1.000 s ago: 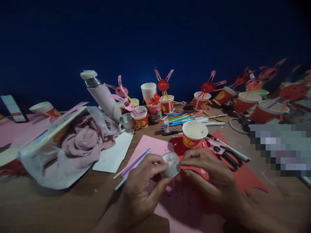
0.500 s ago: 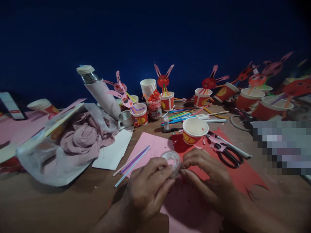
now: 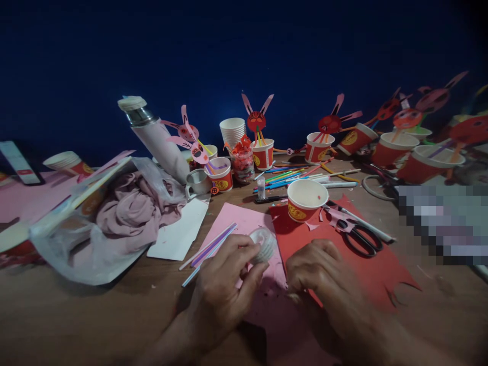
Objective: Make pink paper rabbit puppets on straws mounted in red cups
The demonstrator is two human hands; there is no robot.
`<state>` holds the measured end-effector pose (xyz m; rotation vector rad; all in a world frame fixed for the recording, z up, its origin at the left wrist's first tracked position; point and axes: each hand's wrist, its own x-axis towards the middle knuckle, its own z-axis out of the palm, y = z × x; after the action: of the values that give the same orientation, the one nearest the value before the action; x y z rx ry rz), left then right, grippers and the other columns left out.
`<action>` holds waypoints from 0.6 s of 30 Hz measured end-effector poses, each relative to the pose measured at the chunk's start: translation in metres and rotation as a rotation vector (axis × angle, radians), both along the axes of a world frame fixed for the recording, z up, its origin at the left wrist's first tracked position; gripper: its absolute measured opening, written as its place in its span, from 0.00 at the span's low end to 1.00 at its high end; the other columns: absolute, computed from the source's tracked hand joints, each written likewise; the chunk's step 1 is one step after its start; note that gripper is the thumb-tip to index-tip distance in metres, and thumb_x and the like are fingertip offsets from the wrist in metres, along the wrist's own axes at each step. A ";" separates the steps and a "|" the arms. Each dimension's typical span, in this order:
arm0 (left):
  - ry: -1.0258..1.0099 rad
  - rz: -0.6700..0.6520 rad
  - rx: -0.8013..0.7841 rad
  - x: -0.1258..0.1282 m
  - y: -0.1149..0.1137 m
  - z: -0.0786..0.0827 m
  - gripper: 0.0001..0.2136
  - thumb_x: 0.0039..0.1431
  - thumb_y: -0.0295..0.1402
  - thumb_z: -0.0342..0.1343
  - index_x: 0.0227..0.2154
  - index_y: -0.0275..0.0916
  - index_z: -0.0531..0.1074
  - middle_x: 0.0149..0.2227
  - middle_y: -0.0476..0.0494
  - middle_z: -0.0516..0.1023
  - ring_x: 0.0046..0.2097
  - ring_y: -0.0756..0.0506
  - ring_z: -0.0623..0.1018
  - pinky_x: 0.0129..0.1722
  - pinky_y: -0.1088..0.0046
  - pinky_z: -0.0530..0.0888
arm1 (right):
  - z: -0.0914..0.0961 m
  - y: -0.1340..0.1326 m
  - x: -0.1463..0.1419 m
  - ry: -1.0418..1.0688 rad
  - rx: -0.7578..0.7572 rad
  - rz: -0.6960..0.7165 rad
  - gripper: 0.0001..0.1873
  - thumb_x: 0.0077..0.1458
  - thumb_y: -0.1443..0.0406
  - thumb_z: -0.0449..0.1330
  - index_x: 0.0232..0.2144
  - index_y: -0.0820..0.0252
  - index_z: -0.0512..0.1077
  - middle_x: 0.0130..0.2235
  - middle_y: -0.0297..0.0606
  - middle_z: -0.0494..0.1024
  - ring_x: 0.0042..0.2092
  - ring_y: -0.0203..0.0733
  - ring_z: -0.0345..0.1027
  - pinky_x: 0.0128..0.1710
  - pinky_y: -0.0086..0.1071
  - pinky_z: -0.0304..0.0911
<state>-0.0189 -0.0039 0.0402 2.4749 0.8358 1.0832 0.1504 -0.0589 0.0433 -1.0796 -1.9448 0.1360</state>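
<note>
My left hand (image 3: 232, 274) grips a roll of clear tape (image 3: 264, 246) between thumb and fingers, above a pink sheet of paper (image 3: 238, 217). A short distance to its right, my right hand (image 3: 320, 272) has its fingers curled and pinched low; anything between them is too small or blurred to make out. Under the right hand lies a red sheet of paper (image 3: 366, 264). A red and white paper cup (image 3: 301, 212) stands just beyond it. Beside the left hand lie several straws (image 3: 209, 249), white, purple and blue.
Black-handled scissors (image 3: 364, 241) lie on the red paper. Behind are coloured sticks (image 3: 284, 178), a glue bottle (image 3: 261, 188), a jar of red scraps (image 3: 243, 165) and paper cups with rabbit faces (image 3: 263, 152). A plastic bag (image 3: 80, 254), thermos (image 3: 160, 145) and metal mug (image 3: 198, 183) stand left.
My right hand has drawn away from the tape roll, down and slightly right. The roll has turned in my left hand, so its side shows more. The view has shifted slightly.
</note>
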 end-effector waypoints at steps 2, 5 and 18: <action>-0.024 0.010 -0.002 0.000 0.001 0.001 0.10 0.51 0.22 0.54 0.37 0.37 0.65 0.35 0.45 0.71 0.27 0.53 0.70 0.26 0.79 0.69 | 0.001 0.001 0.000 0.077 -0.026 -0.041 0.05 0.52 0.73 0.51 0.27 0.59 0.61 0.27 0.33 0.70 0.30 0.35 0.63 0.31 0.31 0.56; -0.025 -0.012 -0.004 0.000 0.000 0.001 0.11 0.51 0.22 0.54 0.38 0.37 0.66 0.35 0.45 0.71 0.29 0.53 0.71 0.27 0.79 0.70 | 0.004 0.007 0.002 0.223 -0.131 -0.161 0.05 0.52 0.72 0.52 0.27 0.59 0.64 0.27 0.33 0.70 0.30 0.35 0.64 0.30 0.29 0.59; 0.021 -0.030 0.125 0.004 -0.002 -0.006 0.08 0.52 0.24 0.53 0.37 0.35 0.68 0.34 0.44 0.71 0.35 0.49 0.73 0.31 0.74 0.71 | -0.002 0.015 0.006 0.133 -0.028 -0.125 0.05 0.50 0.72 0.56 0.31 0.59 0.67 0.29 0.36 0.73 0.33 0.38 0.65 0.32 0.33 0.59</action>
<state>-0.0151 -0.0063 0.0342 2.5966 0.7558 1.1325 0.1562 -0.0437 0.0408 -1.1776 -1.7574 0.1626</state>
